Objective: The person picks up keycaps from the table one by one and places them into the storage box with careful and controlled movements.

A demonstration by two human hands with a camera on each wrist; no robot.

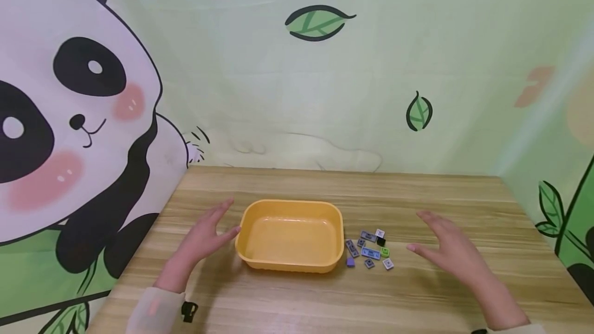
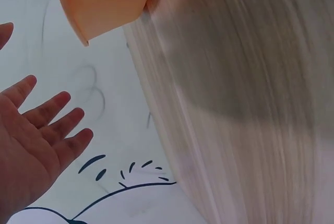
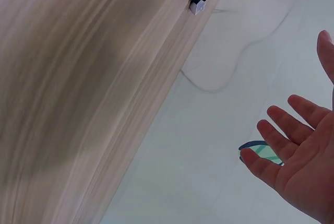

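Note:
A yellow-orange plastic basin (image 1: 290,264) stands on the table, its inside bare. Left of it hovers my left hand (image 1: 204,238), fingers extended and holding nothing; its thumb tip is close to the rim, and I cannot tell whether they touch. Right of the basin lies a loose group of small keycap-like pieces, among them a blue long one (image 1: 370,253), a green one (image 1: 384,252), a black one (image 1: 381,241), a purple one (image 1: 350,262) and a white one (image 1: 388,264). My right hand (image 1: 452,249) hangs right of these pieces, fingers spread, with nothing in it.
The wood-grain table (image 1: 297,303) reaches back to a pale green cloth backdrop (image 1: 232,66) printed with leaves and a large panda (image 1: 93,117). The cloth also stands along the table's left and right sides.

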